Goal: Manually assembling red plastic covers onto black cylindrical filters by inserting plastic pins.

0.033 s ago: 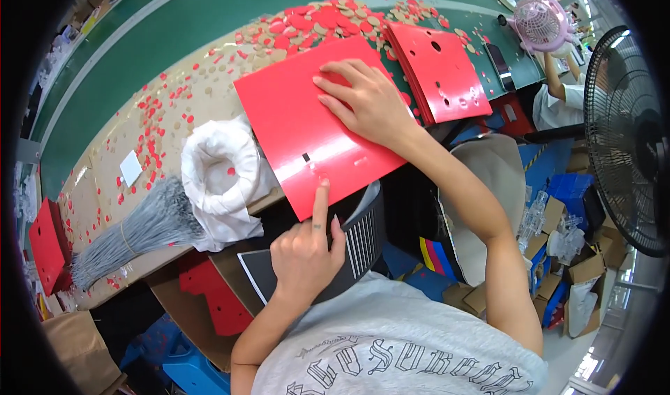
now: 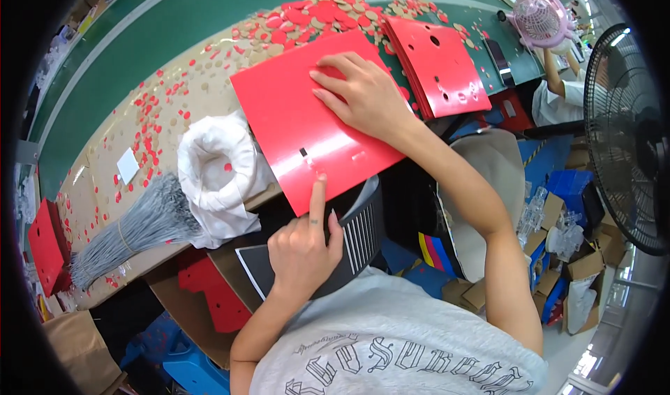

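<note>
Plainly, red disc [image 2: 227,167] in white sack [image 2: 230,194], right grip [image 2: 366,100] spread over red sheet [image 2: 283,112], left grip [image 2: 303,252] spread, pointing

"What's different?"
"Slightly higher and further left in view now: the red sheet [image 2: 293,116], the left hand [image 2: 305,252], the right hand [image 2: 363,100] and the white bag [image 2: 243,159]."
"So they moved?"
"Can't be sure; perhaps only the viewpoint tips a little."

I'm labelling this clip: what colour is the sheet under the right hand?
Red; the sheet under the right hand shows best in the head view.
</note>
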`<action>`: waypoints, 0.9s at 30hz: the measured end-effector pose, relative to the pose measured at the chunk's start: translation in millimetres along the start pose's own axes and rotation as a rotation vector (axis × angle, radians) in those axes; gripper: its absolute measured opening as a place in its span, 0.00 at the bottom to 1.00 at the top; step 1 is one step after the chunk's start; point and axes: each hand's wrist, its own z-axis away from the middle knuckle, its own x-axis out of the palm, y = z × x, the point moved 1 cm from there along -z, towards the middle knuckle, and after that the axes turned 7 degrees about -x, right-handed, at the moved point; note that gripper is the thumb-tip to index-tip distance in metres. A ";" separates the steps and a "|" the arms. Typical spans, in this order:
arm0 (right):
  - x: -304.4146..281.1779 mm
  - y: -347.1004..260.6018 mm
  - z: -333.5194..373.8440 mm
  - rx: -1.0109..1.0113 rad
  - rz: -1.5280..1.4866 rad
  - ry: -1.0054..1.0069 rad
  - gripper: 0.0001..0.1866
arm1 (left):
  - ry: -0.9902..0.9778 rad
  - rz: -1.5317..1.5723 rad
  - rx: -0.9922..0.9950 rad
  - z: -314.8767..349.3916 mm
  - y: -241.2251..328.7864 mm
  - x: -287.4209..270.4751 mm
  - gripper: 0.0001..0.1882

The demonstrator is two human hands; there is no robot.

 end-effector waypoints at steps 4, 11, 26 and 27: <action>3.9 15.8 -21.6 0.067 -0.132 -0.143 0.14 | -0.013 0.026 -0.020 1.5 -4.9 7.0 0.33; 9.3 35.3 -38.0 0.113 -0.090 -0.184 0.14 | 0.041 0.053 -0.001 -1.6 -6.4 11.5 0.33; -2.7 40.8 -86.5 0.020 -0.076 -0.495 0.23 | 0.144 0.130 0.035 2.6 -18.0 26.9 0.31; -8.1 42.3 -86.8 0.015 -0.035 -0.501 0.23 | 0.142 0.143 0.034 1.6 -15.3 26.9 0.31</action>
